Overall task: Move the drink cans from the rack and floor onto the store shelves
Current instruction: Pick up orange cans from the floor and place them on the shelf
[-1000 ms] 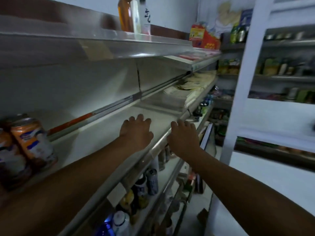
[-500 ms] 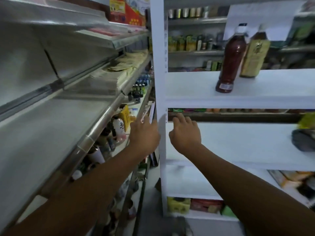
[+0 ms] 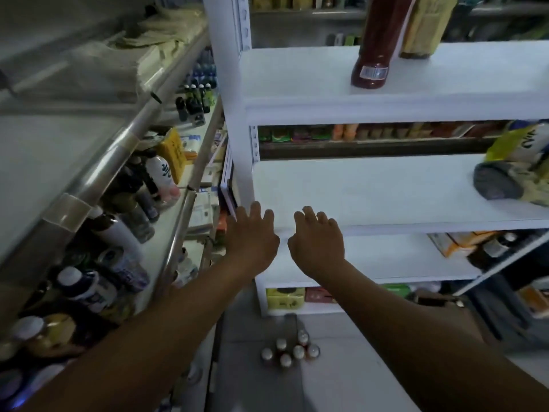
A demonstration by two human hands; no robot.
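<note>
Cans [image 3: 289, 350] clustered on floor; no label legible; both hands empty.

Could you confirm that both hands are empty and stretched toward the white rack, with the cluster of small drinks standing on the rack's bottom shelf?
Not quite: the head view shows the cluster of small drinks standing on the floor in front of the white rack, not on its bottom shelf. The rest holds: the left hand and right hand are empty and stretched toward the rack.
</note>
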